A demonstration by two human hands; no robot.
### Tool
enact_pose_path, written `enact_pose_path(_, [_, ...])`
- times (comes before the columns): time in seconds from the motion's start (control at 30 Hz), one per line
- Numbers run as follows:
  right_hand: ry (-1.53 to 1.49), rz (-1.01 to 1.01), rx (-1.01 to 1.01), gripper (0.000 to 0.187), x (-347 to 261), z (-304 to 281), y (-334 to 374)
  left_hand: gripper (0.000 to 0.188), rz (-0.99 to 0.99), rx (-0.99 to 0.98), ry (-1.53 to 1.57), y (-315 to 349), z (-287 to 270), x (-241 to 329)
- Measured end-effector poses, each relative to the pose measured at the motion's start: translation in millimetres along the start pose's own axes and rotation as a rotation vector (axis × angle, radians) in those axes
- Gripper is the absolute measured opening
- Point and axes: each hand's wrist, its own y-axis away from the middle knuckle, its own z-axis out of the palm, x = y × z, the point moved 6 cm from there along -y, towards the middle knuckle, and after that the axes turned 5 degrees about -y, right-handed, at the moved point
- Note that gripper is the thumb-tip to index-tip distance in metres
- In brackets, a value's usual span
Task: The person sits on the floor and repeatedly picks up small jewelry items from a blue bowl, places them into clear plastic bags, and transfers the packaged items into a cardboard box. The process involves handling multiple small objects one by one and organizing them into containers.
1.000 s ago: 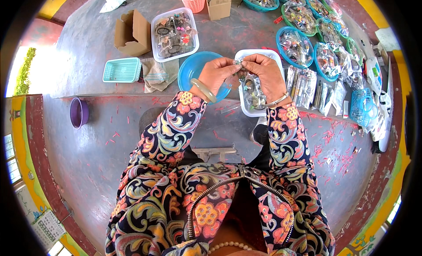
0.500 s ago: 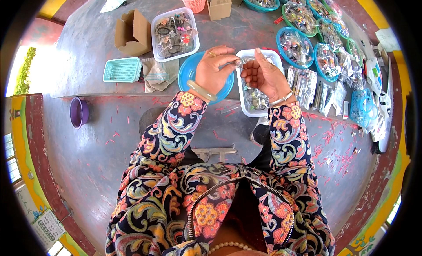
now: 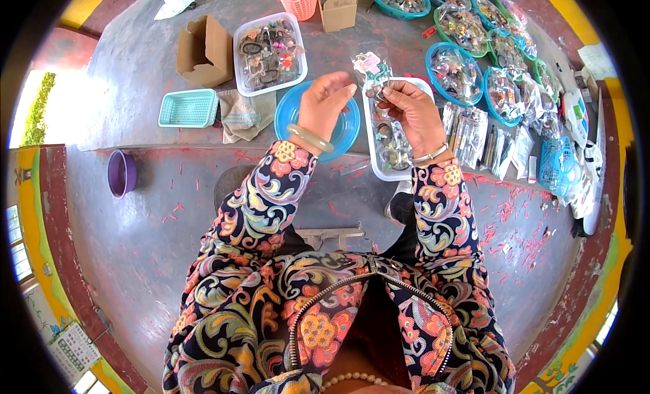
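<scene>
My right hand (image 3: 414, 116) pinches the lower end of a clear plastic packet (image 3: 372, 69). Pink, white and teal trinkets show through it, too small to name. This hand is over a white tray (image 3: 374, 157) of dark rings and small packets, partly hidden beneath it. My left hand (image 3: 323, 108) has its thumb and fingers apart and holds nothing. It hovers above a blue plastic bowl (image 3: 349, 135), just left of the packet.
Left of the bowl lie a folded cloth (image 3: 246, 115) and a mint basket (image 3: 188, 110); beyond are a cardboard box (image 3: 204, 50) and a filled white tray (image 3: 300, 72). Several blue and green baskets (image 3: 455, 72) of packets crowd the right. A purple basin (image 3: 122, 174) stands lower left.
The packet now stands up in my right hand, showing its pink and teal contents. My left fingers have come away from the packet and spread.
</scene>
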Motion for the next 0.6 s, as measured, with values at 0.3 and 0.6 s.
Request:
enact_pose_path(0.3, [0.146,0.023,-0.074,0.013,8.2,1.6,-2.6,0.015,-0.269,-0.182,0.244,2.9,14.7,-15.7])
enact_pose_path(0.6, [0.1,0.079,-0.061,0.014,5.9,4.7,0.8,0.016,-0.258,-0.242,0.144,3.8,15.5,-20.3])
